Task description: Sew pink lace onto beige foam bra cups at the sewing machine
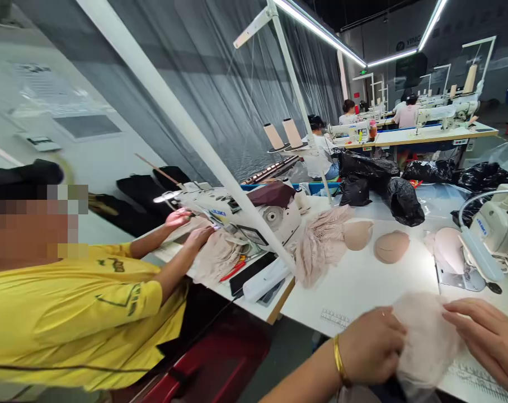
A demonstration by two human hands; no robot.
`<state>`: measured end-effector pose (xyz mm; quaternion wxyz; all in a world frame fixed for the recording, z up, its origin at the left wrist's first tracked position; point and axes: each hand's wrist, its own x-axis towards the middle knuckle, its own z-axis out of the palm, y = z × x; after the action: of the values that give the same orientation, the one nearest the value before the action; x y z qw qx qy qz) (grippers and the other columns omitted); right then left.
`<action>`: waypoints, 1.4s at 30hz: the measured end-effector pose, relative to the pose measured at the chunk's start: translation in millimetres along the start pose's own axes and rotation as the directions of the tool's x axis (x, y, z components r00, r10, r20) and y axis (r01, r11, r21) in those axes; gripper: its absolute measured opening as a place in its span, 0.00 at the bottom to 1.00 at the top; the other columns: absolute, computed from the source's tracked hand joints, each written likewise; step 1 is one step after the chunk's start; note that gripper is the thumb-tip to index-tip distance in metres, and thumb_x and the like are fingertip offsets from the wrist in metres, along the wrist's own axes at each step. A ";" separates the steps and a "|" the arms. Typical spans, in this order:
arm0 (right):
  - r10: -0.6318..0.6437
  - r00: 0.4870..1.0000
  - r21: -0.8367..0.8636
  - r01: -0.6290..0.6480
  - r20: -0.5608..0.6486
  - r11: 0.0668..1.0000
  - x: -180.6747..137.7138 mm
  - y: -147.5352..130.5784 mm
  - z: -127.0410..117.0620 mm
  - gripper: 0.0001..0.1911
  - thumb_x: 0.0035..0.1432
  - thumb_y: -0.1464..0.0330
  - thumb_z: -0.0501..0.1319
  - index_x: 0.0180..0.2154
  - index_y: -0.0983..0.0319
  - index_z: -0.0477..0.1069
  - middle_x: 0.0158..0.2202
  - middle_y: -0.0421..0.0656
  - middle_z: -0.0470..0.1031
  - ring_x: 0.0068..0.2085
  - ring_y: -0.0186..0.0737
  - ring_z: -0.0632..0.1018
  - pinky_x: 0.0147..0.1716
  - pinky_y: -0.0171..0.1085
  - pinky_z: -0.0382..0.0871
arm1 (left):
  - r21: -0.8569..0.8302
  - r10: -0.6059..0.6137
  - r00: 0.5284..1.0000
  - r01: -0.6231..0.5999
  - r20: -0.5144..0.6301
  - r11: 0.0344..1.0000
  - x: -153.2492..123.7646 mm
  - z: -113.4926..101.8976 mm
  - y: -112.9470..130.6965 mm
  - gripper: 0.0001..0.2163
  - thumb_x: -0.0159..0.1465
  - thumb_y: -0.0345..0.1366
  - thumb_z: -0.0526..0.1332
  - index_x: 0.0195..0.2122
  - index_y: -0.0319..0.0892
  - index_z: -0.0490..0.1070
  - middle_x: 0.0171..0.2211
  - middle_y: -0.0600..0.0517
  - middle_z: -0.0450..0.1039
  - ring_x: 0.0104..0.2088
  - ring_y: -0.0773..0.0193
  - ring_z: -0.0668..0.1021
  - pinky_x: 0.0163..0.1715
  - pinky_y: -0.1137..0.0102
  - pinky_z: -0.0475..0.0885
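My left hand [369, 347], with a gold bangle at the wrist, is closed on the left side of a pale pink lace fabric piece [426, 341] at the near edge of the white table [363, 280]. My right hand [487, 338] rests on the right side of the same fabric, its fingers curled over it. Two beige bra cups [391, 247] lie further back on the table, beside a bundle of pink lace [321, 243]. A white sewing machine [495, 229] stands at my right.
A person in a yellow shirt [81, 313] sits at the left, both hands feeding fabric into another sewing machine [241, 212]. Black plastic bags [380, 179] lie at the table's back. A slanted white lamp pole [195, 140] crosses the view. Other workers sit far behind.
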<state>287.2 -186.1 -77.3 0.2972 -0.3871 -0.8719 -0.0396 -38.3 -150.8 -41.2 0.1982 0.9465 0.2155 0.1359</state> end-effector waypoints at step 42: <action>0.561 0.715 0.673 -0.658 0.418 0.337 87.3 -10.3 18.8 0.27 0.71 0.42 0.52 0.38 0.57 0.75 0.36 0.42 0.80 0.38 0.45 0.78 0.38 0.43 0.71 | -0.636 -0.610 0.790 0.440 -0.061 0.633 40.6 -59.5 -10.2 0.06 0.63 0.39 0.61 0.34 0.43 0.67 0.25 0.58 0.66 0.25 0.68 0.69 0.25 0.75 0.62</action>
<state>225.2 -130.8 -43.1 0.3783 -0.5134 -0.6005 0.4825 -26.9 -104.8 13.9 0.4822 0.7018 0.4556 0.2596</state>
